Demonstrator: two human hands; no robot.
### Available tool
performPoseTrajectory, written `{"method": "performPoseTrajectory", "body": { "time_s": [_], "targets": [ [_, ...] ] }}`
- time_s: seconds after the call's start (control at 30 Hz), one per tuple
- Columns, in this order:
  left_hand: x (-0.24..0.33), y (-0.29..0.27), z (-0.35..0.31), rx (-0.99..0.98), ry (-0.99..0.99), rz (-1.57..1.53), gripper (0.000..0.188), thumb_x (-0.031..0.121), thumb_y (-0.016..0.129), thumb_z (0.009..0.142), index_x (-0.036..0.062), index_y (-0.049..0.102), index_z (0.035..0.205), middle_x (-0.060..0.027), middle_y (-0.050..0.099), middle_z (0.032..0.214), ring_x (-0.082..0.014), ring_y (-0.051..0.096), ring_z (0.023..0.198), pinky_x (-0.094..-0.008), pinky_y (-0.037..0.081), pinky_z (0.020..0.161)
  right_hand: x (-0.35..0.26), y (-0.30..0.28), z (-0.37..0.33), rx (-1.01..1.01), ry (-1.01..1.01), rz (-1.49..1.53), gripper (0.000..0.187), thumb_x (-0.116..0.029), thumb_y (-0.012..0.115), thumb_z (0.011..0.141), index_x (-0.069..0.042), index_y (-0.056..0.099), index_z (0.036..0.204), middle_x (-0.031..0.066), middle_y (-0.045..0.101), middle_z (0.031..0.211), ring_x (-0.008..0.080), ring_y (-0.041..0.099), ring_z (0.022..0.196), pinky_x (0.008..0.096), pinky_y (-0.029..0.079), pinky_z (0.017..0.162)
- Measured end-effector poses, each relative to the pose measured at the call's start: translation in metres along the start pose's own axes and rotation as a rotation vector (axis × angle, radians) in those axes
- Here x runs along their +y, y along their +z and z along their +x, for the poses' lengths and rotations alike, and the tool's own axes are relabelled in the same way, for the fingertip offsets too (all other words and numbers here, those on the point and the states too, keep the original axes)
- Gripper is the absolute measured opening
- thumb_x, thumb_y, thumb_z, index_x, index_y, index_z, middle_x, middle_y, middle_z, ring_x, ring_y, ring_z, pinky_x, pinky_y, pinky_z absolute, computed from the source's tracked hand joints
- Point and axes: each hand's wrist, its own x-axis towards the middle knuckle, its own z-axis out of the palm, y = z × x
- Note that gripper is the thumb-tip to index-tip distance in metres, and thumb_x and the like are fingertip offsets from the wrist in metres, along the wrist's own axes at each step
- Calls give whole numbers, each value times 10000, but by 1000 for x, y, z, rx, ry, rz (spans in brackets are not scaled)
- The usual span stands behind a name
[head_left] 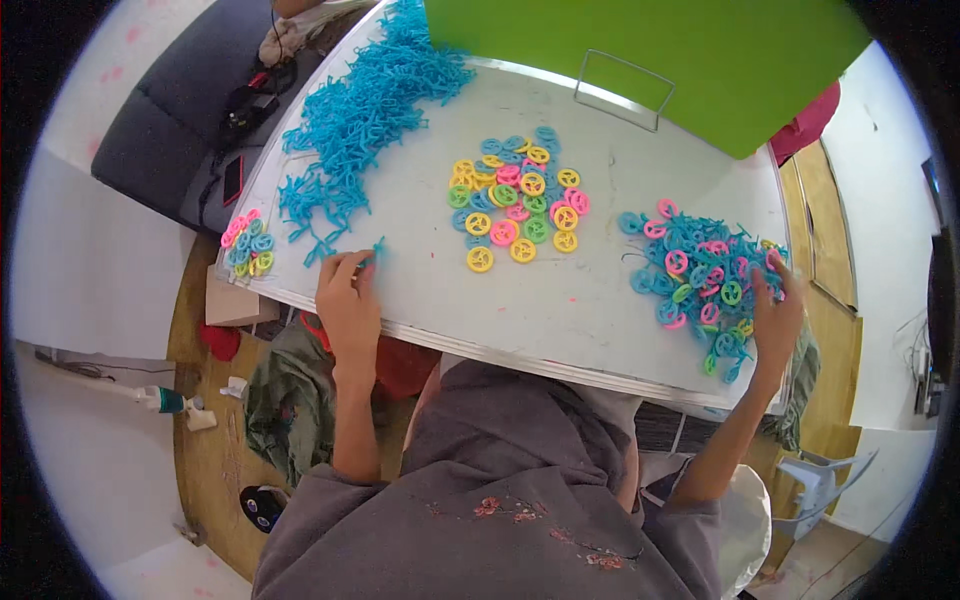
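On the white tabletop, my left hand [348,290] is closed at the near left, its fingertips pinching a small blue plastic piece [378,250]. Just beyond it spreads a large heap of similar thin, branched blue pieces [365,100]. My right hand [780,315] rests at the right edge of a mixed pile [695,270], where blue pieces are joined with pink, green, blue and yellow rings. Its thumb and index finger are apart over the pile; the other fingers are partly hidden. Between both hands lies a group of small spoked wheels [520,200] in yellow, pink, green and blue.
A small cluster of coloured wheels [248,245] sits at the table's left corner. A green board [650,60] stands along the far edge, with a thin wire frame [625,90] before it. Left of the table is a dark sofa [175,115] carrying a phone [234,180].
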Motion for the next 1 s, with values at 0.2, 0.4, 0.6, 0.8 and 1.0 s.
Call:
{"method": "performPoseTrajectory", "body": {
  "time_s": [0.2, 0.4, 0.6, 0.8, 1.0],
  "targets": [
    [70, 22, -25, -225, -212, -809, 82, 47, 603, 912, 2, 639, 970, -17, 623, 899, -68, 546, 811, -234, 442, 731, -113, 4, -43, -143, 97, 696, 380, -148, 692, 849, -50, 604, 1205, 102, 636, 1136, 212, 594, 1045, 337, 464, 906],
    [111, 63, -61, -463, -435, -1290, 113, 57, 581, 936, -7, 596, 1027, -27, 624, 940, -88, 576, 827, -230, 479, 763, -190, 57, -92, -697, 108, 1286, 349, -9, 610, 877, 11, 568, 1223, 85, 646, 1118, 161, 611, 1034, 303, 473, 915],
    [99, 69, -43, -132, 62, -486, 235, 66, 664, 844, 32, 610, 1070, -129, 599, 945, -264, 594, 869, -344, 487, 687, -187, 64, -98, -436, 347, 1368, 179, -147, 527, 984, 10, 589, 1043, 62, 659, 886, 120, 635, 853, 249, 479, 764],
    [74, 72, -21, -125, 174, -138, 254, 53, 697, 794, 29, 625, 1037, -117, 561, 975, -250, 589, 805, -344, 485, 666, -184, 64, -99, -533, 441, 1478, 169, -175, 541, 982, -21, 565, 1049, 35, 619, 866, 138, 642, 808, 242, 469, 731],
    [93, 52, -31, -426, -191, -825, 185, 61, 645, 875, 1, 601, 1044, -77, 609, 928, -161, 619, 833, -286, 498, 649, -176, 75, -104, -506, 250, 1423, 120, -125, 546, 973, -12, 560, 1011, 28, 578, 892, 111, 598, 815, 236, 461, 719]
  ]
}}
